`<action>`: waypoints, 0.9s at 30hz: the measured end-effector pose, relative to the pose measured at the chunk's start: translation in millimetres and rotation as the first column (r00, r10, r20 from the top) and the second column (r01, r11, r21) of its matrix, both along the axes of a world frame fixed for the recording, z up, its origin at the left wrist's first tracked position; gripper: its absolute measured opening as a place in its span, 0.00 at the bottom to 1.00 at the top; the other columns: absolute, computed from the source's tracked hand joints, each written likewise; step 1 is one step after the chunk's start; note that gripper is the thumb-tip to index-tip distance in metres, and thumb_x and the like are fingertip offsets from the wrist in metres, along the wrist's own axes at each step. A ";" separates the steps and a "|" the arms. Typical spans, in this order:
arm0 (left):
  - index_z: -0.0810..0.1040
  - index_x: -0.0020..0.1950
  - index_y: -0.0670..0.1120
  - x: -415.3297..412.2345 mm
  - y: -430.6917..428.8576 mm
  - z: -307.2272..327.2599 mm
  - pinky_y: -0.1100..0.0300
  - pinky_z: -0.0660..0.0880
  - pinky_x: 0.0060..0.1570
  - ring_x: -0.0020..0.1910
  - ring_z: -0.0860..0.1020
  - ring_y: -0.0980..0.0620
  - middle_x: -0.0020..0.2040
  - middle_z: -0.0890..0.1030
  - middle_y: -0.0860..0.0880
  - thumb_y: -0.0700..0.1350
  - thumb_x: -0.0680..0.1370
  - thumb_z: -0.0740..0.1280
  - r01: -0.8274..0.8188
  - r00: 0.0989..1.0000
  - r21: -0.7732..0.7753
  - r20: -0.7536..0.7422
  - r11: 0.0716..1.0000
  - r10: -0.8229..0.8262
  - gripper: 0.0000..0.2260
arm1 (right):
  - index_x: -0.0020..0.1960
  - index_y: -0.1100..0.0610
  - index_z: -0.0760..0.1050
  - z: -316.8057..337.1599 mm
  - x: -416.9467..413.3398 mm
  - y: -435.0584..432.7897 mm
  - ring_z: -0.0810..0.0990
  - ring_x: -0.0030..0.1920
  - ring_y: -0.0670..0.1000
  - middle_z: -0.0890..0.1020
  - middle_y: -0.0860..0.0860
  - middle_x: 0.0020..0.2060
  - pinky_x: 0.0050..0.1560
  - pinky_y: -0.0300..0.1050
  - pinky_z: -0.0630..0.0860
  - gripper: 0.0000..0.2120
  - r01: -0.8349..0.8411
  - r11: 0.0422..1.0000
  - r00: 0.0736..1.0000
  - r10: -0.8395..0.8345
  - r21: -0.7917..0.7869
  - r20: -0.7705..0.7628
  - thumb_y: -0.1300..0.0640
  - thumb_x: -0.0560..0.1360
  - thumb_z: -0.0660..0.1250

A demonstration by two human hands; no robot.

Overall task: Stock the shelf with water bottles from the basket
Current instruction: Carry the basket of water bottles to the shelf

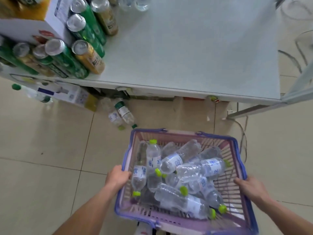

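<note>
Both hands are on the basket, a pink one with a purple rim, down at six o'clock in the view. The left hand grips the rim at nine o'clock of the basket, fingers curled over the edge. The right hand clasps the rim at three o'clock, a little blurred. Inside lies a heap of water bottles, clear with lime-green caps, tumbled on their sides and crossing one another. At twelve o'clock of the basket runs the shelf, a pale flat top, mostly bare on its right part. Cans, green and gold, stand packed at ten o'clock on the shelf, beside a white carton. A few clear bottles stand at the shelf's far edge, twelve o'clock. On the tiled floor just beyond the basket, two bottles lie on their sides by the shelf's foot.
</note>
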State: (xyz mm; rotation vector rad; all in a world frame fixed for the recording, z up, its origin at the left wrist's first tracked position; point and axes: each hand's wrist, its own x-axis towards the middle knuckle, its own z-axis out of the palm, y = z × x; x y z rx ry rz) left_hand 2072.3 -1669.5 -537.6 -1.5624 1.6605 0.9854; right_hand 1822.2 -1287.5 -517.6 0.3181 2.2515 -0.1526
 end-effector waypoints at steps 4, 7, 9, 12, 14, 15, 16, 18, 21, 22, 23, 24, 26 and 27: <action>0.82 0.45 0.43 -31.1 -11.6 -30.7 0.55 0.77 0.44 0.47 0.83 0.40 0.44 0.85 0.40 0.47 0.66 0.70 -0.022 0.999 -0.045 -0.029 0.999 0.020 0.11 | 0.40 0.61 0.80 -22.0 -19.1 -11.9 0.81 0.38 0.59 0.83 0.60 0.36 0.41 0.49 0.74 0.13 0.014 0.998 0.998 -0.017 -0.055 -0.058 0.53 0.78 0.71; 0.79 0.39 0.45 -55.7 -16.5 -47.1 0.54 0.75 0.45 0.49 0.82 0.39 0.45 0.85 0.39 0.46 0.69 0.70 -0.025 0.997 -0.085 -0.070 0.996 0.019 0.05 | 0.41 0.62 0.81 -45.1 -39.1 -20.5 0.79 0.39 0.59 0.83 0.62 0.39 0.40 0.49 0.73 0.11 0.026 0.995 0.992 -0.038 -0.100 -0.118 0.54 0.77 0.71; 0.82 0.42 0.43 -67.2 -17.1 -62.4 0.54 0.75 0.46 0.50 0.82 0.37 0.46 0.84 0.38 0.44 0.71 0.67 -0.013 0.995 -0.129 -0.098 0.992 0.000 0.06 | 0.44 0.63 0.81 -62.0 -45.5 -21.6 0.77 0.36 0.58 0.82 0.61 0.37 0.37 0.49 0.72 0.11 0.040 0.992 0.987 -0.057 -0.118 -0.147 0.55 0.77 0.71; 0.83 0.48 0.44 -78.7 -15.3 -75.9 0.53 0.76 0.47 0.49 0.82 0.37 0.47 0.84 0.37 0.44 0.73 0.68 0.014 0.991 -0.204 -0.127 0.979 -0.040 0.07 | 0.44 0.64 0.80 -83.5 -40.7 -20.6 0.77 0.37 0.60 0.81 0.63 0.37 0.39 0.50 0.72 0.12 0.069 0.989 0.980 -0.091 -0.130 -0.176 0.55 0.78 0.71; 0.82 0.47 0.44 -88.9 -18.9 -85.3 0.54 0.74 0.43 0.44 0.80 0.38 0.45 0.84 0.38 0.44 0.73 0.69 0.001 0.986 -0.241 -0.160 0.971 -0.041 0.06 | 0.40 0.63 0.77 -92.4 -39.9 -21.1 0.78 0.39 0.60 0.81 0.62 0.37 0.40 0.50 0.73 0.13 0.086 0.986 0.971 -0.116 -0.146 -0.210 0.55 0.78 0.70; 0.82 0.46 0.42 -93.9 -22.5 -90.5 0.55 0.74 0.41 0.43 0.80 0.39 0.44 0.83 0.38 0.44 0.73 0.69 -0.005 0.984 -0.257 -0.173 0.966 -0.041 0.07 | 0.38 0.61 0.76 -96.6 -42.8 -21.5 0.78 0.39 0.60 0.80 0.62 0.37 0.40 0.50 0.73 0.13 0.088 0.983 0.965 -0.124 -0.160 -0.232 0.55 0.78 0.70; 0.82 0.45 0.41 -97.9 -26.0 -95.8 0.54 0.74 0.40 0.42 0.80 0.38 0.43 0.84 0.38 0.44 0.72 0.70 -0.003 0.983 -0.273 -0.176 0.962 -0.047 0.08 | 0.36 0.59 0.74 -100.5 -46.4 -21.2 0.78 0.38 0.60 0.80 0.61 0.37 0.39 0.49 0.73 0.14 0.089 0.981 0.959 -0.130 -0.172 -0.250 0.55 0.77 0.70; 0.83 0.43 0.40 -103.8 -29.4 -100.8 0.54 0.74 0.37 0.39 0.81 0.39 0.39 0.83 0.39 0.44 0.69 0.70 -0.019 0.980 -0.303 -0.195 0.953 -0.043 0.09 | 0.35 0.58 0.74 -103.2 -55.9 -22.9 0.80 0.38 0.60 0.82 0.61 0.37 0.39 0.50 0.76 0.13 0.083 0.980 0.959 -0.128 -0.181 -0.254 0.55 0.76 0.70; 0.82 0.38 0.39 -110.7 -25.3 -104.9 0.55 0.72 0.32 0.34 0.80 0.40 0.35 0.82 0.39 0.42 0.69 0.70 -0.036 0.969 -0.342 -0.242 0.939 -0.052 0.06 | 0.36 0.60 0.75 -105.1 -70.0 -26.0 0.79 0.34 0.56 0.80 0.57 0.33 0.35 0.48 0.75 0.13 0.063 0.983 0.961 -0.106 -0.172 -0.255 0.54 0.76 0.71; 0.81 0.36 0.39 -112.8 -24.4 -106.4 0.55 0.71 0.31 0.33 0.80 0.40 0.34 0.82 0.39 0.41 0.69 0.70 -0.051 0.963 -0.352 -0.267 0.935 -0.048 0.06 | 0.35 0.61 0.76 -106.5 -74.9 -27.4 0.77 0.33 0.55 0.79 0.57 0.32 0.34 0.47 0.73 0.13 0.064 0.984 0.961 -0.106 -0.167 -0.257 0.55 0.76 0.71; 0.79 0.35 0.39 -115.2 -24.7 -107.4 0.55 0.70 0.30 0.33 0.79 0.40 0.33 0.81 0.40 0.40 0.70 0.70 -0.069 0.957 -0.355 -0.288 0.932 -0.039 0.05 | 0.35 0.62 0.76 -107.8 -79.8 -29.3 0.76 0.32 0.55 0.78 0.57 0.31 0.33 0.47 0.72 0.14 0.061 0.984 0.958 -0.104 -0.165 -0.267 0.56 0.76 0.71; 0.79 0.33 0.39 -118.7 -25.3 -108.0 0.54 0.70 0.30 0.32 0.79 0.41 0.31 0.80 0.40 0.39 0.70 0.70 -0.085 0.952 -0.352 -0.305 0.932 -0.029 0.06 | 0.35 0.63 0.76 -109.0 -84.2 -30.8 0.76 0.31 0.54 0.78 0.57 0.30 0.32 0.47 0.72 0.14 0.060 0.984 0.955 -0.106 -0.170 -0.276 0.57 0.76 0.71; 0.79 0.32 0.39 -128.1 -30.8 -107.9 0.54 0.70 0.30 0.32 0.79 0.41 0.30 0.80 0.41 0.38 0.69 0.69 -0.113 0.942 -0.345 -0.336 0.932 -0.010 0.06 | 0.33 0.61 0.73 -109.1 -91.3 -35.5 0.76 0.31 0.53 0.77 0.55 0.29 0.30 0.44 0.69 0.14 0.063 0.981 0.951 -0.116 -0.185 -0.288 0.58 0.76 0.71; 0.79 0.32 0.40 -133.9 -34.7 -109.3 0.54 0.70 0.30 0.33 0.80 0.40 0.30 0.80 0.41 0.38 0.69 0.69 -0.119 0.935 -0.344 -0.356 0.931 -0.012 0.06 | 0.33 0.60 0.73 -109.3 -94.9 -38.2 0.76 0.31 0.54 0.77 0.54 0.29 0.31 0.44 0.70 0.14 0.060 0.980 0.947 -0.116 -0.188 -0.301 0.58 0.75 0.72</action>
